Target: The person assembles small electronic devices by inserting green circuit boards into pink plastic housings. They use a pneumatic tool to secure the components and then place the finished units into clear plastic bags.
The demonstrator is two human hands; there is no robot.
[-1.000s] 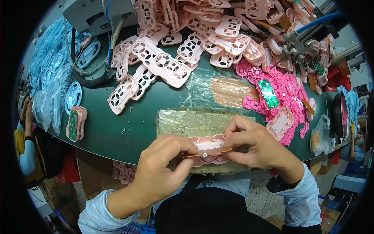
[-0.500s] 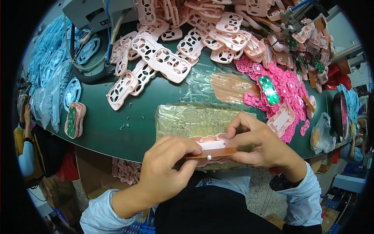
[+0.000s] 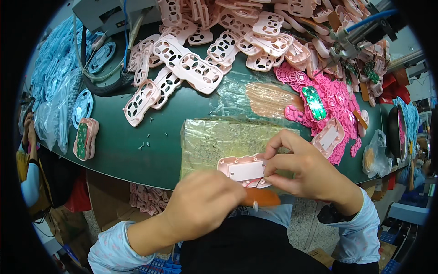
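The right hand [image 3: 303, 176] is pinching the right end of a pale pink plastic housing [image 3: 244, 170] between thumb and curled fingers, closed on it, with the flat white panel of the housing now facing up. The left hand [image 3: 205, 210] is closing loosely over an orange-handled tool [image 3: 261, 198] that is sticking out just below the housing; a second ago this hand was lying higher, over the housing's left end, and it is now sitting lower and nearer the body, so the left half of the housing is showing bare. That is suggesting the work on the piece is passing from steadying it to bringing the tool to it, though the tool's tip is hidden and whether it is touching the housing cannot be told. The housing is being held just above the near edge of the green tabletop [image 3: 137, 150], over a clear plastic bag [image 3: 214, 141] lying flat behind it. Farther behind the housing, a heap of pink perforated shells [image 3: 191, 68] is spreading across the tabletop; to the housing's right, magenta rubber keypads [image 3: 337, 100] and a green circuit board [image 3: 314, 102] are lying together, and far to its left, blue parts [image 3: 59, 82] are piling up.
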